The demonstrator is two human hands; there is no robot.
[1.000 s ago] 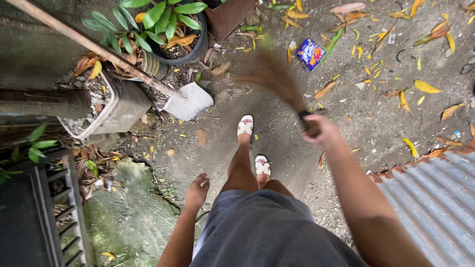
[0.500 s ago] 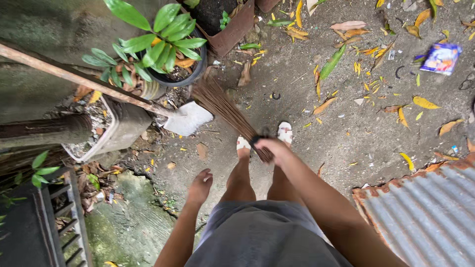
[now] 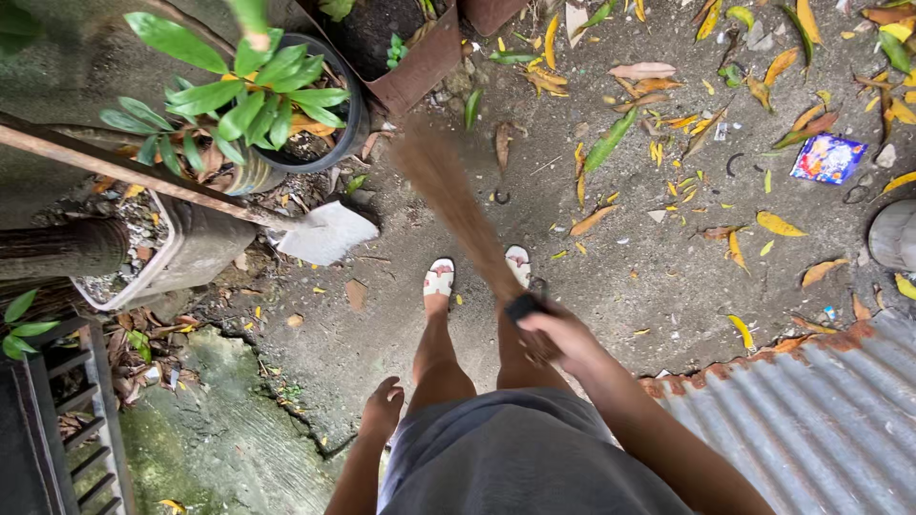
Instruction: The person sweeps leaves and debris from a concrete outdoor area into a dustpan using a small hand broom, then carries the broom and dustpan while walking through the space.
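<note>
You are mid-sweep, right hand (image 3: 563,336) clenched around the stick broom (image 3: 456,207), left hand (image 3: 383,408) loosely empty; next, flick toward the leaves (image 3: 611,138).

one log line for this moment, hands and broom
right hand: grips stick broom | bristles: blurred, over ground near black pot | left hand: empty at side | leaves: scattered ahead

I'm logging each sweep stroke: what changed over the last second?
The right hand, gripping the stick broom throughout, drew in toward the legs; the bristles swung left toward the black plant pot. The left hand hung empty, the shovel lay unmoved.
</note>
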